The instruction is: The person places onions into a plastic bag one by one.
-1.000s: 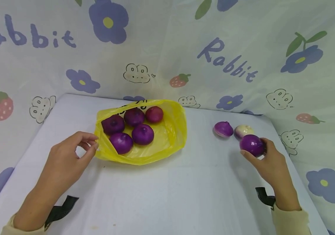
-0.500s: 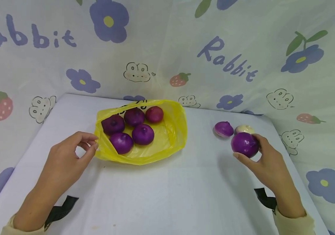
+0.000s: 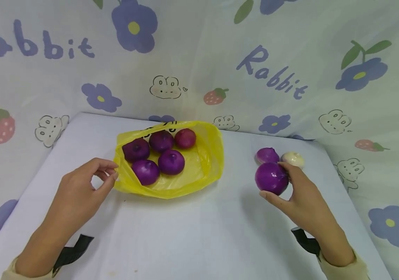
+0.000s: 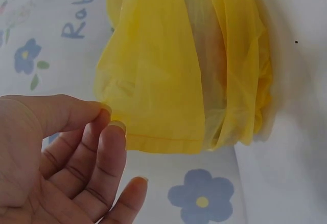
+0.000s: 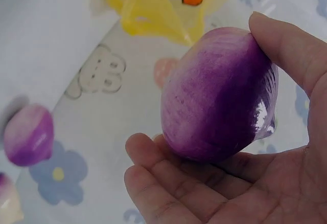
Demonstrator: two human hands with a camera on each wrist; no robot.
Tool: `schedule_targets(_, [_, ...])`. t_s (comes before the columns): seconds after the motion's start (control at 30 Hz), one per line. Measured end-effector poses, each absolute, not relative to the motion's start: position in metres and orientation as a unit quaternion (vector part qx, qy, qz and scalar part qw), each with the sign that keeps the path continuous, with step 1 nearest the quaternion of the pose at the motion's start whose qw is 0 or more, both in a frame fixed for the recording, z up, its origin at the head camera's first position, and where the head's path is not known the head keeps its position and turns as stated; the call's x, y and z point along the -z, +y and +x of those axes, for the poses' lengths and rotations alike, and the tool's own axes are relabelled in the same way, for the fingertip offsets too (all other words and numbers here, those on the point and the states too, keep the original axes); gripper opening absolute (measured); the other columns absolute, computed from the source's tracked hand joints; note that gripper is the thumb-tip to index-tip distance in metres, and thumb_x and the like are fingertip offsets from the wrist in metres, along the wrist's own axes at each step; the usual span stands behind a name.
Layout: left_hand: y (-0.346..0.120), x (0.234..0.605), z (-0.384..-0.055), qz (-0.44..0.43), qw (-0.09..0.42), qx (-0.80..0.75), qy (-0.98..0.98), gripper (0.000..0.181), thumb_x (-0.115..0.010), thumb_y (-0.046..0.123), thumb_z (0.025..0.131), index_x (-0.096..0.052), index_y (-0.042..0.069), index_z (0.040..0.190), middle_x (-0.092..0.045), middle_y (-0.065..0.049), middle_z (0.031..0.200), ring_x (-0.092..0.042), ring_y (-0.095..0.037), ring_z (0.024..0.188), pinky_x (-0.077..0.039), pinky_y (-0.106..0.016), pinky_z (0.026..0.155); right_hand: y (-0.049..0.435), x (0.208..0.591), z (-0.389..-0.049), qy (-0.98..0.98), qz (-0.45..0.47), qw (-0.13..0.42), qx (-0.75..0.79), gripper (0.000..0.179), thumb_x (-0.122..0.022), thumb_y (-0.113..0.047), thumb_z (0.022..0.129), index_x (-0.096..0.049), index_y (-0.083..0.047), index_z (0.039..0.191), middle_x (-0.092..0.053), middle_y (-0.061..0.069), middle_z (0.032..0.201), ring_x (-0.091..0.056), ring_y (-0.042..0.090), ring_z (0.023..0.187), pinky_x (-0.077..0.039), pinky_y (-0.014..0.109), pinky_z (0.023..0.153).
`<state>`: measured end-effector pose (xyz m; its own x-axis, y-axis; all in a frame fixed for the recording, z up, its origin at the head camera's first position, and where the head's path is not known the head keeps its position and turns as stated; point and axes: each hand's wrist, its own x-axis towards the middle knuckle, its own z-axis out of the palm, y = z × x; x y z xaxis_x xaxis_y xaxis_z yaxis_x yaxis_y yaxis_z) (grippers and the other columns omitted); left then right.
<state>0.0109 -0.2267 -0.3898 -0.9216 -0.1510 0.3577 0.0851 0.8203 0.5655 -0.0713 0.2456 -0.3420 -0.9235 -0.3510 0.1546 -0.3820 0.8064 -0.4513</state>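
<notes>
My right hand [image 3: 306, 198] grips a glossy purple onion [image 3: 271, 179] between thumb and fingers, above the right part of the table. In the right wrist view this onion [image 5: 217, 96] shows a pale, streaked side and a small pointed tip. With thumb and fingertips, my left hand [image 3: 82, 194] pinches the left edge of a yellow plastic bag [image 3: 192, 182]. The left wrist view shows the bag's side [image 4: 158, 70] stretching away from those fingertips. Inside the wide-mouthed bag lie several purple onions [image 3: 171, 162], one of them a redder onion [image 3: 185, 138].
Behind the held onion, another purple onion [image 3: 267, 155] and a whitish onion [image 3: 294, 159] rest on the white table [image 3: 199, 237]. A printed curtain [image 3: 192, 46] with rabbits, flowers and strawberries hangs along the back and sides.
My right hand has carried the purple onion leftward, away from the whitish onion, which now shows more fully. The left hand keeps its pinch on the bag. The head view has shifted slightly.
</notes>
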Motion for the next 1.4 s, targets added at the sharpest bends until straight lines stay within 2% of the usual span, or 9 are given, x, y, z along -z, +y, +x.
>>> schedule_targets(0.1, [-0.226, 0.389, 0.010, 0.017, 0.201, 0.299, -0.933, 0.025, -0.076, 0.004, 0.093, -0.070, 0.011, 0.116, -0.070, -0.003, 0.093, -0.057, -0.021, 0.084, -0.040, -0.019, 0.059, 0.236, 0.341, -0.071, -0.948, 0.200, 0.025, -0.245, 0.097, -0.083, -0.052, 0.087, -0.037, -0.004, 0.157, -0.051, 0.020, 0.150, -0.059, 0.041, 0.127, -0.051, 0.063, 0.098])
schedule_targets(0.23, [-0.225, 0.389, 0.011, 0.016, 0.200, 0.298, -0.933, 0.026, -0.077, 0.003, 0.092, -0.069, 0.010, 0.116, -0.070, -0.003, 0.093, -0.058, -0.021, 0.085, -0.040, -0.018, 0.061, 0.224, 0.341, -0.073, -0.939, 0.232, 0.030, -0.253, 0.100, -0.087, -0.043, 0.086, -0.031, -0.007, 0.161, -0.047, 0.019, 0.153, -0.056, 0.039, 0.132, -0.051, 0.060, 0.099])
schedule_targets(0.4, [-0.224, 0.388, 0.010, 0.015, 0.199, 0.298, -0.934, 0.027, -0.077, 0.003, 0.092, -0.069, 0.010, 0.117, -0.070, -0.003, 0.094, -0.059, -0.021, 0.087, -0.040, -0.016, 0.063, 0.206, 0.339, -0.077, -0.929, 0.277, 0.035, -0.243, 0.093, -0.090, -0.035, 0.084, -0.038, -0.007, 0.156, -0.050, 0.013, 0.149, -0.054, 0.032, 0.132, -0.052, 0.056, 0.099])
schedule_targets(0.7, [-0.223, 0.389, 0.011, 0.015, 0.197, 0.298, -0.934, 0.028, -0.077, 0.003, 0.092, -0.069, 0.010, 0.117, -0.070, -0.003, 0.094, -0.059, -0.022, 0.087, -0.040, -0.017, 0.063, 0.167, 0.333, -0.082, -0.922, 0.313, -0.013, -0.227, 0.091, -0.093, -0.028, 0.081, -0.040, -0.006, 0.152, -0.053, 0.012, 0.145, -0.058, 0.029, 0.128, -0.055, 0.048, 0.098])
schedule_targets(1.17, [-0.222, 0.387, 0.009, 0.007, 0.200, 0.299, -0.933, 0.028, -0.076, 0.002, 0.092, -0.069, 0.010, 0.117, -0.070, -0.003, 0.094, -0.058, -0.021, 0.085, -0.040, -0.017, 0.061, 0.132, 0.335, -0.109, -0.900, 0.377, -0.008, -0.217, 0.089, -0.090, -0.036, 0.085, -0.043, -0.005, 0.154, -0.049, 0.011, 0.150, -0.055, 0.025, 0.130, -0.052, 0.040, 0.103])
schedule_targets(1.4, [-0.225, 0.388, 0.010, 0.011, 0.196, 0.298, -0.934, 0.028, -0.077, 0.003, 0.092, -0.070, 0.011, 0.118, -0.070, -0.003, 0.093, -0.057, -0.021, 0.084, -0.039, -0.019, 0.060, 0.106, 0.350, -0.130, -0.908, 0.360, -0.045, -0.208, 0.084, -0.088, -0.036, 0.087, -0.045, -0.009, 0.153, -0.048, 0.009, 0.142, -0.056, 0.022, 0.125, -0.052, 0.039, 0.104])
